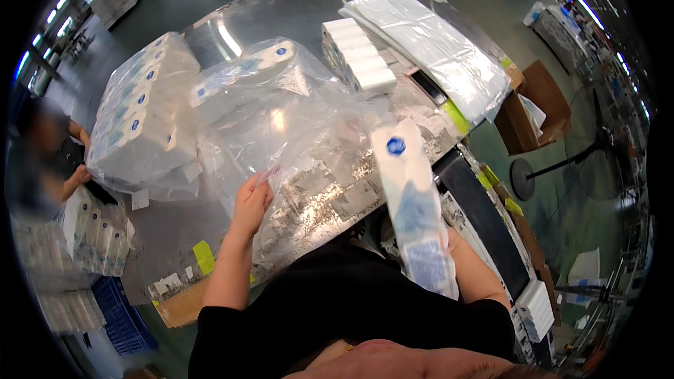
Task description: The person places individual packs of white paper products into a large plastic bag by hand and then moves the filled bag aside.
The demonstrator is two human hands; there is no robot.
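My left hand [250, 203] is closed, pinching the edge of a large clear plastic bag [246, 126] spread over the metal table. Inside the far part of that bag lies a wrapped pack of paper rolls [242, 74]. On my right I hold up another long white pack of rolls [414, 196], with a round blue mark and blue print, tilted beside the table's near edge. My right hand [453, 240] grips its side; most of the fingers are hidden behind the pack.
A filled clear bag of roll packs [144, 109] stands at the left, beside a person [53, 154]. Further packs [358, 56] and a stack of folded plastic bags [428, 49] lie at the far right. A dark conveyor belt [484, 217] runs on my right, near a fan [593, 147].
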